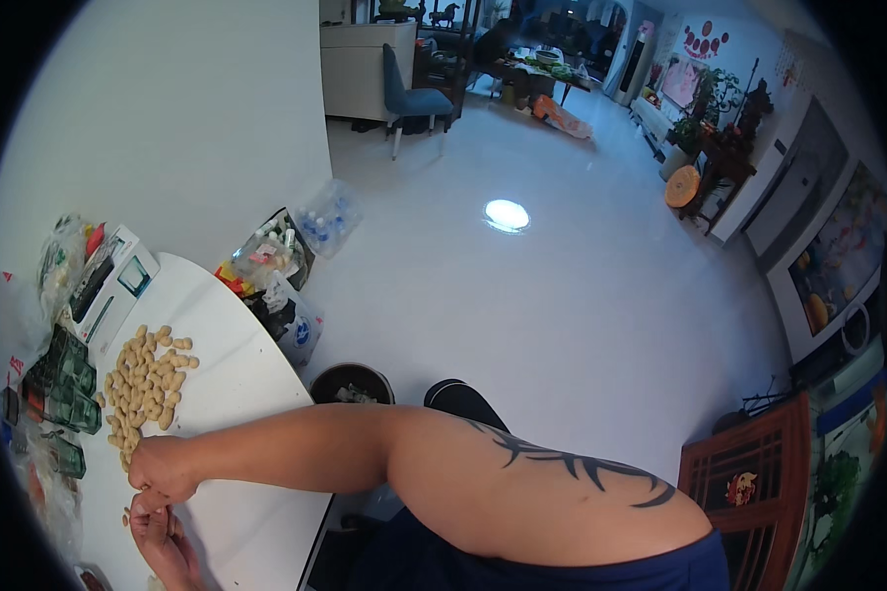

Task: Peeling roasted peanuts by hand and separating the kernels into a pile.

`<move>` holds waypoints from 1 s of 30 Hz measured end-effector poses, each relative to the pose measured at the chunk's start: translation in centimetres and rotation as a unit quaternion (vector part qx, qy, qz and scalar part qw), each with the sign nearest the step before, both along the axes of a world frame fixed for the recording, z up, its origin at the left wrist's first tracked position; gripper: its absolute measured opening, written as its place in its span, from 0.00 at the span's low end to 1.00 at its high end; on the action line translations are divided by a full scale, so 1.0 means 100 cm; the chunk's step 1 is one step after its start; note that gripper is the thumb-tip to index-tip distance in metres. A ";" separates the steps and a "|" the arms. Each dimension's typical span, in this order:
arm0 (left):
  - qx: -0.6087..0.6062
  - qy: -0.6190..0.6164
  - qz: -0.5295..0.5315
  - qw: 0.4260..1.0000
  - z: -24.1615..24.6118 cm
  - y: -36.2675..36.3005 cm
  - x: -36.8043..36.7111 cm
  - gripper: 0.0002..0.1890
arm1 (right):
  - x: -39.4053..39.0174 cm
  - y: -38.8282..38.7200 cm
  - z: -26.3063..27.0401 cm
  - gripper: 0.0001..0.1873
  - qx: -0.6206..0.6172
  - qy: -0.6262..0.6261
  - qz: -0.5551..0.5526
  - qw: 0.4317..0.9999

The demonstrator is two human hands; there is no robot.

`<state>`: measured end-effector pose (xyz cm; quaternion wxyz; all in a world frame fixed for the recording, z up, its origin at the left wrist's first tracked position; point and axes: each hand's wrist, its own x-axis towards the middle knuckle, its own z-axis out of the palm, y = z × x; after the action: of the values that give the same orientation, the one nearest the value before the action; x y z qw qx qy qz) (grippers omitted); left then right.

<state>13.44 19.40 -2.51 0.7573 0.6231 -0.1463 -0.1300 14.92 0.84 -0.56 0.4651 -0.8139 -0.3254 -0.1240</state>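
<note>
My right hand (164,467) is a curled fist over the white table (259,436), its forearm reaching across from the right. My left hand (164,543) comes up from the lower edge, its fingertips meeting the right hand. Whatever may be between the fingers is hidden. Just beyond the right fist, a spread of unshelled peanuts (148,380) lies on the tabletop, the nearest ones almost at my knuckles. One small peanut piece (126,516) rests beside my left fingers.
Green translucent containers (70,380), a white printed box (118,284) and plastic bags (15,332) line the table's far side. A dark bin (351,384) stands on the floor by the table edge, near filled bags (296,325). A blue chair (417,102) is farther off.
</note>
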 end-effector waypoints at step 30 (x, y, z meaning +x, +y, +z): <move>-0.286 0.379 -0.092 0.875 0.022 -0.004 -0.015 0.12 | -0.023 -0.007 0.022 0.19 -0.007 -0.093 0.028 0.995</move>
<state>11.90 18.95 -0.27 0.8846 0.2661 0.0644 -0.3774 12.66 0.14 1.61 0.4301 -0.7928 -0.3905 -0.1842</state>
